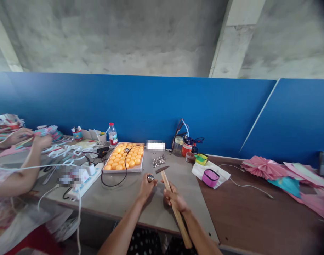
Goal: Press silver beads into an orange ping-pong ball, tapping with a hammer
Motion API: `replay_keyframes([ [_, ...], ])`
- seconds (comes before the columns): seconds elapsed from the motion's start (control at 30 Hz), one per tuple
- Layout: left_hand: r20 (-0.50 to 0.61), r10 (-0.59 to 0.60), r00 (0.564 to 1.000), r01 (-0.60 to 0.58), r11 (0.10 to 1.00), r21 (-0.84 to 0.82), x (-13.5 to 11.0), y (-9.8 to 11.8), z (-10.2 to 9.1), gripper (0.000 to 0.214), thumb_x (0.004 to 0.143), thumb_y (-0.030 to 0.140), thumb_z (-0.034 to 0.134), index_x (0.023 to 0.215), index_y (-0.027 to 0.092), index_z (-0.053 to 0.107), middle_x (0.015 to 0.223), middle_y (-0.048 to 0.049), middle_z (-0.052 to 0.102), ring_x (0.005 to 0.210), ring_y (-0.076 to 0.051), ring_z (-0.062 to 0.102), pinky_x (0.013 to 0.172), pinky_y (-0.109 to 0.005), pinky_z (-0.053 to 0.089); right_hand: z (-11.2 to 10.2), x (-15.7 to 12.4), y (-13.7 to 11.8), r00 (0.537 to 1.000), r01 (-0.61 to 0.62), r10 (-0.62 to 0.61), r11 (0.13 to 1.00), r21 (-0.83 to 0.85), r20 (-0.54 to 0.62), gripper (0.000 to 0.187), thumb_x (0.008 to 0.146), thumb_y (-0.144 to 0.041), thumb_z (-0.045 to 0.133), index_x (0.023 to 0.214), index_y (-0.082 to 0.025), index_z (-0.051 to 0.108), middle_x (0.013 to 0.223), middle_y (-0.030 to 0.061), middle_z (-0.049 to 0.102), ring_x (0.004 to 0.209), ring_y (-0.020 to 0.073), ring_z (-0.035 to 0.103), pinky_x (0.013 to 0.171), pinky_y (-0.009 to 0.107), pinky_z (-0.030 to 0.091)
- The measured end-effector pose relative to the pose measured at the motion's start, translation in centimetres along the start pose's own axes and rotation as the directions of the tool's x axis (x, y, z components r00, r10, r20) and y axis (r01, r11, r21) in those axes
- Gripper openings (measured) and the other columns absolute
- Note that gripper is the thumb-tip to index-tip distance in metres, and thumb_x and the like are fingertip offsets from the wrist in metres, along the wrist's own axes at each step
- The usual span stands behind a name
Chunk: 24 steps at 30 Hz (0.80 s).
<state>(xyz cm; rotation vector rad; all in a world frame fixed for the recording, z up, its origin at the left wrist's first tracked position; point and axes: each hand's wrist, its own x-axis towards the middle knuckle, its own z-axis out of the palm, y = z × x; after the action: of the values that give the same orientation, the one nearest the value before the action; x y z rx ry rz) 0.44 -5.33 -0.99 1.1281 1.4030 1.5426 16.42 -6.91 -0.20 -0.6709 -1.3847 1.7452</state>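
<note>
My left hand (146,189) is closed around a small shiny metal ball (150,177) just above the grey table mat. In my right hand (175,198) is a hammer (181,225), gripped partway along its pale wooden handle. Its narrow dark head points away from me, slightly right of the ball and apart from it. Beyond both hands lies a loose heap of small shiny metal pieces (159,161). To the left of the heap, a shallow box (121,171) holds rows of orange balls (132,163), with one shiny metal ball (126,150) resting among them.
A black cable crosses the orange balls. Left are a power strip (84,184), a water bottle (113,136) and a co-worker's arm (31,166). Jars (177,146), a pink zip case (210,177) and pink pleated paper (265,168) lie right. A blue partition (156,106) stands behind.
</note>
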Motion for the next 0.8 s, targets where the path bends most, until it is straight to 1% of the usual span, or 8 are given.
replay_keyframes([
  [0.1, 0.008, 0.017, 1.0, -0.017, 1.0, 0.011, 0.09, -0.1, 0.02, 0.027, 0.062, 0.025, 0.061, 0.085, 0.018, 0.047, 0.058, 0.0053, 0.052, 0.054, -0.012, 0.049, 0.059, -0.025, 0.039, 0.02, 0.03, 0.08, 0.998, -0.018, 0.02, 0.999, -0.03, 0.054, 0.061, 0.068, -0.049, 0.067, 0.114, -0.016, 0.047, 0.05, -0.0105, 0.041, 0.033, 0.0028, 0.033, 0.034, 0.016, 0.023],
  [0.23, 0.008, 0.005, 1.0, -0.005, 1.0, -0.013, 0.39, -0.66, 0.03, 0.031, 0.063, 0.027, 0.062, 0.088, 0.018, 0.047, 0.058, 0.0055, 0.052, 0.055, -0.012, 0.05, 0.058, -0.025, 0.04, -0.34, 0.19, 0.31, 1.0, -0.02, 0.02, 0.998, 0.06, 0.013, 0.064, 0.067, -0.049, 0.067, 0.117, -0.017, 0.044, 0.051, -0.0113, 0.039, 0.033, 0.002, 0.031, 0.034, 0.016, 0.022],
  [0.3, 0.006, -0.016, 1.0, 0.017, 1.0, -0.022, 0.49, -0.86, 0.02, 0.033, 0.063, 0.027, 0.062, 0.091, 0.018, 0.048, 0.06, 0.0049, 0.053, 0.056, -0.012, 0.051, 0.059, -0.026, 0.04, -0.53, 0.23, 0.47, 1.0, -0.027, 0.027, 1.0, 0.01, 0.013, 0.063, 0.068, -0.048, 0.066, 0.118, -0.017, 0.044, 0.05, -0.0114, 0.039, 0.033, 0.0026, 0.032, 0.034, 0.016, 0.023],
  [0.4, 0.015, -0.014, 1.0, 0.015, 0.999, -0.039, 0.47, -0.83, -0.02, 0.031, 0.062, 0.027, 0.063, 0.088, 0.017, 0.049, 0.06, 0.0048, 0.053, 0.056, -0.012, 0.051, 0.059, -0.025, 0.04, -0.67, 0.26, 0.74, 0.997, -0.033, 0.038, 0.996, -0.077, 0.061, 0.059, 0.07, -0.046, 0.065, 0.117, -0.016, 0.045, 0.052, -0.0099, 0.043, 0.035, 0.0034, 0.035, 0.034, 0.016, 0.025],
  [0.5, 0.035, -0.016, 0.999, 0.018, 0.999, -0.044, 0.33, -0.55, -0.07, 0.033, 0.063, 0.029, 0.064, 0.089, 0.017, 0.048, 0.06, 0.0045, 0.054, 0.056, -0.012, 0.051, 0.059, -0.026, 0.04, -0.64, 0.27, 0.72, 0.999, -0.033, 0.034, 0.999, -0.023, 0.04, 0.06, 0.069, -0.046, 0.065, 0.117, -0.017, 0.045, 0.053, -0.01, 0.042, 0.034, 0.0028, 0.033, 0.034, 0.016, 0.025],
  [0.57, 0.025, -0.031, 0.999, 0.032, 0.998, -0.046, 0.25, -0.38, -0.08, 0.034, 0.064, 0.029, 0.063, 0.091, 0.018, 0.047, 0.059, 0.0041, 0.055, 0.056, -0.013, 0.052, 0.06, -0.026, 0.041, -0.52, 0.21, 0.49, 0.999, -0.035, 0.035, 0.999, -0.003, 0.017, 0.062, 0.069, -0.047, 0.066, 0.118, -0.017, 0.044, 0.052, -0.0106, 0.041, 0.034, 0.0027, 0.033, 0.034, 0.016, 0.025],
  [0.73, 0.028, -0.007, 1.0, 0.008, 0.999, -0.046, 0.07, -0.16, -0.1, 0.027, 0.063, 0.024, 0.062, 0.086, 0.018, 0.047, 0.061, 0.0047, 0.054, 0.057, -0.012, 0.052, 0.06, -0.025, 0.041, -0.19, 0.01, -0.03, 0.997, -0.025, 0.031, 0.996, -0.084, 0.069, 0.059, 0.068, -0.048, 0.066, 0.114, -0.016, 0.048, 0.053, -0.0093, 0.043, 0.036, 0.0033, 0.034, 0.035, 0.017, 0.027],
  [0.8, 0.032, -0.002, 0.999, 0.003, 0.999, -0.049, 0.04, -0.09, -0.1, 0.028, 0.063, 0.026, 0.063, 0.085, 0.018, 0.047, 0.061, 0.0049, 0.053, 0.057, -0.012, 0.052, 0.06, -0.025, 0.041, -0.17, 0.0, -0.05, 0.999, -0.017, 0.02, 0.998, -0.06, 0.044, 0.06, 0.069, -0.048, 0.066, 0.116, -0.016, 0.048, 0.054, -0.0092, 0.043, 0.036, 0.003, 0.034, 0.035, 0.017, 0.026],
])
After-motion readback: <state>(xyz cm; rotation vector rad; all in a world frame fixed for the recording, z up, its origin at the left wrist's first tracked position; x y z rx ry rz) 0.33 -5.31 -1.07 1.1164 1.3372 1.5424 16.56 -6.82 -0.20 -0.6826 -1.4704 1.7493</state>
